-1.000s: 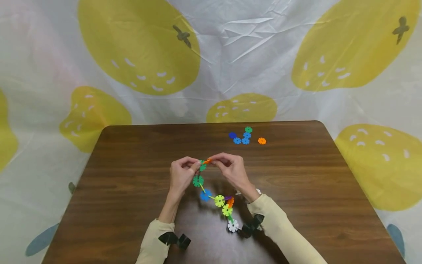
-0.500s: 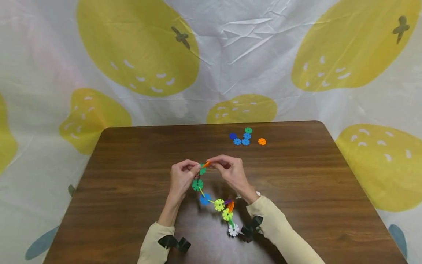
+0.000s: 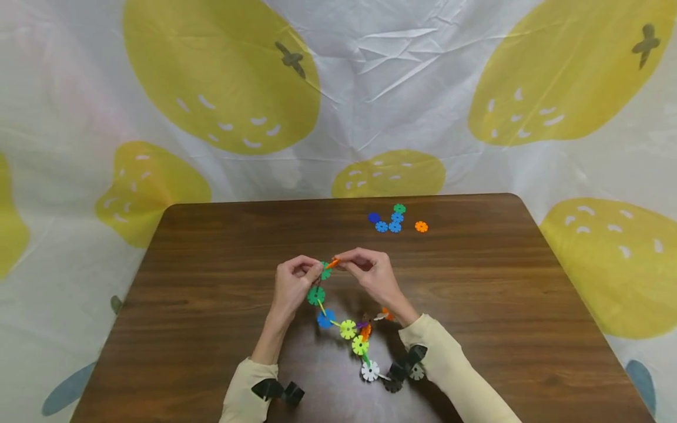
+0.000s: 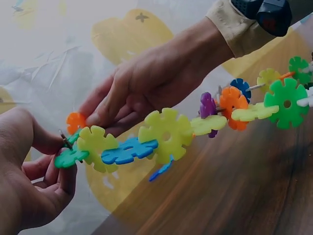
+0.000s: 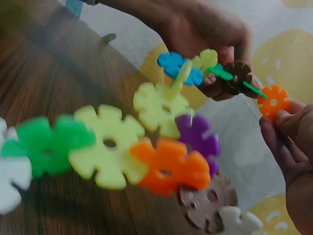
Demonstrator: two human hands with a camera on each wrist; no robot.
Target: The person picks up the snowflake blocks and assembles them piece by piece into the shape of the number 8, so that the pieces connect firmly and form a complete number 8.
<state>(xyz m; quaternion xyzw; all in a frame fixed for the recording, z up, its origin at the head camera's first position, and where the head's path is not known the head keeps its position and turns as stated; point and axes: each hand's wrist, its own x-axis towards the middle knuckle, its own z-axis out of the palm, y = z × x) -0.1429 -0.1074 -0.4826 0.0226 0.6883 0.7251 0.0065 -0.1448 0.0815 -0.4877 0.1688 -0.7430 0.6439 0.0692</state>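
Both hands unchanged above the table (image 3: 211,247): left hand (image 3: 292,288) grip pinches the chain's (image 3: 346,329) green end disc, right hand (image 3: 370,275) grip pinches the orange disc (image 3: 332,262) against it; hanging tail swung slightly left and lower.

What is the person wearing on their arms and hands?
Both arms are in long cream-coloured sleeves that stop at the wrists. A black strap with a small black device sits on each wrist: one on the left wrist, one on the right wrist. The left hand and right hand are bare, with no gloves; I see no rings.
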